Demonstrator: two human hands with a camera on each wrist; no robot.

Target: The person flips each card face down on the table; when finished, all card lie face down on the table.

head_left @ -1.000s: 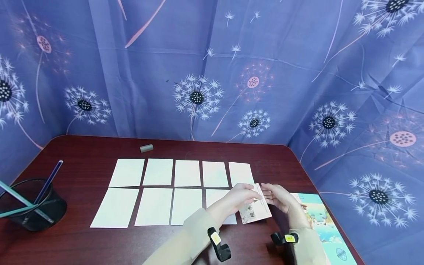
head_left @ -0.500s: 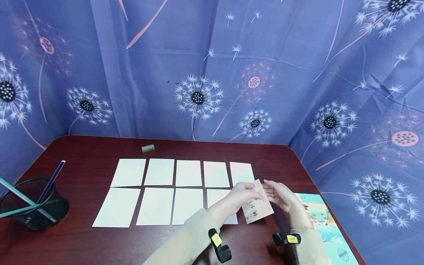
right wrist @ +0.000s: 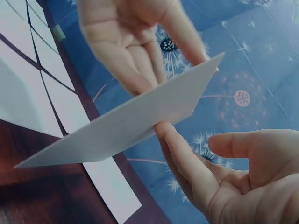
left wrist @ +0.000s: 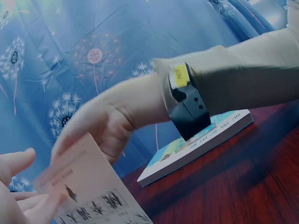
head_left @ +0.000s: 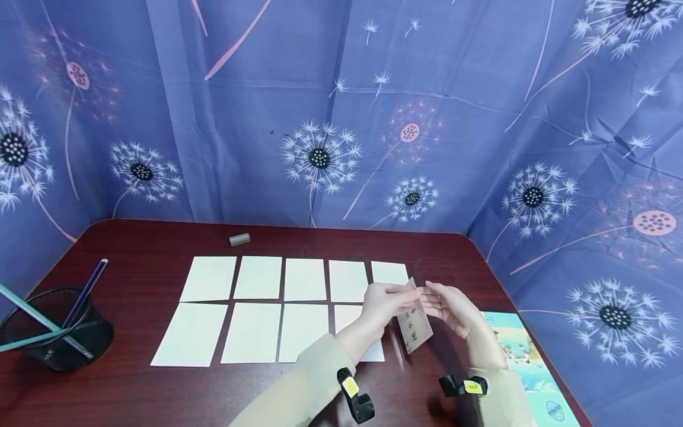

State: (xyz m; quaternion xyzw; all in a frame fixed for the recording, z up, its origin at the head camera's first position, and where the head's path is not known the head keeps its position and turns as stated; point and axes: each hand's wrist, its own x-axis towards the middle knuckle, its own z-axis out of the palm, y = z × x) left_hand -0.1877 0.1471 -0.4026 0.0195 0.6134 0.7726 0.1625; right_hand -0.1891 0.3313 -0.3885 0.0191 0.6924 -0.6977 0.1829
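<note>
Just above the tabletop (head_left: 133, 249) near its right front, left hand (head_left: 385, 303) and right hand (head_left: 447, 308) pinch one card (head_left: 414, 323) by its upper edges, tilted on edge; looks light, thin, semi-stiff, bendable, so edge grip suits; face-down cards (head_left: 256, 277) lie beyond.

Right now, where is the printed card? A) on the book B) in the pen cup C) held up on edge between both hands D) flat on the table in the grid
C: the card stands tilted off the table, with the left hand and right hand pinching its top.
</note>
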